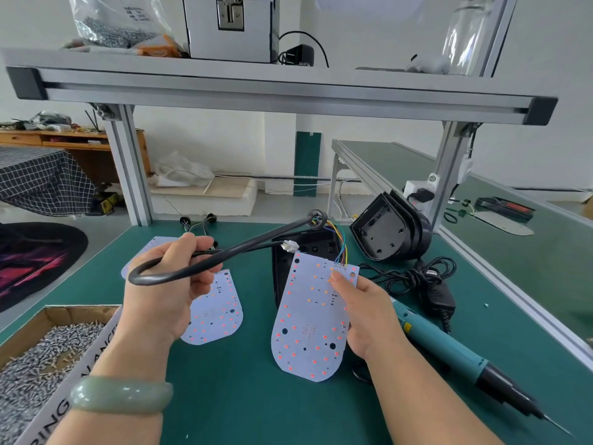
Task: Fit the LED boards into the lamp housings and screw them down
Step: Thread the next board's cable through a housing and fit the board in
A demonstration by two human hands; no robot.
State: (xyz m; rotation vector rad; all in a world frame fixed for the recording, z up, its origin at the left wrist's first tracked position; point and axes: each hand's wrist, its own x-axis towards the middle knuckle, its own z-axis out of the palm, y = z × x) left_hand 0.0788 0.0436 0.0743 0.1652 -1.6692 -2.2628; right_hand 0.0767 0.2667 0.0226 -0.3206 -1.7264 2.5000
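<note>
My right hand [362,313] holds a white LED board [308,322] by its right edge, thumb on its face, tilted up over the green mat. Coloured wires run from the board's top edge into a black cable [205,264] that loops back; my left hand [167,284] grips that looped cable, whose white plug [289,246] hangs free. Behind the held board stands a black lamp housing [306,244], mostly hidden. A second LED board [218,313] lies flat under my left hand. More black housings [390,231] are stacked at the back right.
A teal electric screwdriver [449,348] lies at the right with its coiled black cord [414,277]. A cardboard box of screws [35,358] sits at the front left. Aluminium frame posts [131,168] and an overhead shelf [272,88] border the bench.
</note>
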